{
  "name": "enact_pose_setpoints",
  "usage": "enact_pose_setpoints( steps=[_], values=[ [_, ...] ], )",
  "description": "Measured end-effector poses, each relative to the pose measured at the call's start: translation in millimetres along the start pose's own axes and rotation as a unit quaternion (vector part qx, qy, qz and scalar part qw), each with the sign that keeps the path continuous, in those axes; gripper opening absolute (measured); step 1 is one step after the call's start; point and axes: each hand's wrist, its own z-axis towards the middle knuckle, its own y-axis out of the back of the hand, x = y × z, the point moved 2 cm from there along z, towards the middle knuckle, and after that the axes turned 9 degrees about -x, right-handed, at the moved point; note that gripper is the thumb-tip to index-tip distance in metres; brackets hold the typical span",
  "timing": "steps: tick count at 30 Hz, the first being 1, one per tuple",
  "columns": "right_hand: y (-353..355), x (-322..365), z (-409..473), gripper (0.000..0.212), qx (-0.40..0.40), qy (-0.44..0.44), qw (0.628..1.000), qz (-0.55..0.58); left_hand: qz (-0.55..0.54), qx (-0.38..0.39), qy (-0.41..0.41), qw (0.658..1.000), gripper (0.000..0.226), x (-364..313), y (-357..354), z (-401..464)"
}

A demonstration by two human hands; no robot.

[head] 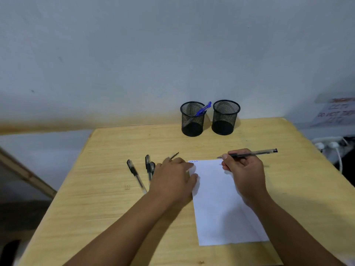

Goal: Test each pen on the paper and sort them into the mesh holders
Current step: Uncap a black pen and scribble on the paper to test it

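The sheet of white paper (221, 204) lies on the wooden surface (107, 208), and everything else is best placed from it. The right hand (243, 169) sits over the paper's far right corner, its grip pinching a clear-barrelled black pen (251, 154) between thumb and fingers; the pen lies nearly level, tip pointing left and hovering just beyond the paper's far edge, apparently not touching the sheet. The left hand (174, 175) lies palm down at the paper's far left edge, fingers spread and fairly straight, thumb and nearest fingers pressing on the sheet as if to steady it. A small blue scribble (193, 161) marks the paper's far left corner, just beside those fingers. Left of the paper, partly under the left hand, lie the untested capped black pens (134, 174): one apart to the left, two close together nearer the hand, and a thin dark tip showing beyond the fingertips, which may be another pen. Well beyond the paper's far edge stand two black mesh holders side by side; the left mesh holder (192, 120) has one blue pen (202, 110) leaning in it, and the right mesh holder (225, 118) looks empty. Judging from this, the task is early: one pen seems tested and sorted, a second is in hand with no black mark of its own visible yet, and at least three pens wait
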Motion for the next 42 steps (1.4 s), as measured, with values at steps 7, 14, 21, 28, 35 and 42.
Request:
enact_pose_setpoints(
  steps=[7, 14, 21, 28, 35, 42],
  values=[
    [22, -3, -7, 0.009, -0.026, -0.031, 0.998, 0.045, 0.018, -0.064, 0.131, 0.989, 0.033, 39, 4, 37],
    [30, 5, -15, 0.024, -0.003, -0.023, 0.999, 0.024, 0.057, -0.049, 0.137, 0.988, 0.028, 50, -1, 45],
    [32, 20, -20, 0.016, 0.040, -0.038, 0.998, 0.041, -0.108, -0.063, 0.041, 0.991, 0.016, 5, 11, 34],
    [44, 33, -23, 0.021, 0.007, 0.000, 0.998, 0.069, -0.164, -0.084, -0.054, 0.981, 0.016, -42, 25, 21],
    [60, 30, -29, 0.017, -0.002, 0.026, 1.000, 0.010, -0.173, -0.084, -0.113, 0.975, 0.015, -68, 26, 14],
    [77, 23, -36, 0.014, -0.003, 0.016, 1.000, -0.002, -0.180, -0.065, -0.147, 0.971, 0.013, -89, 16, 7]
  ],
)
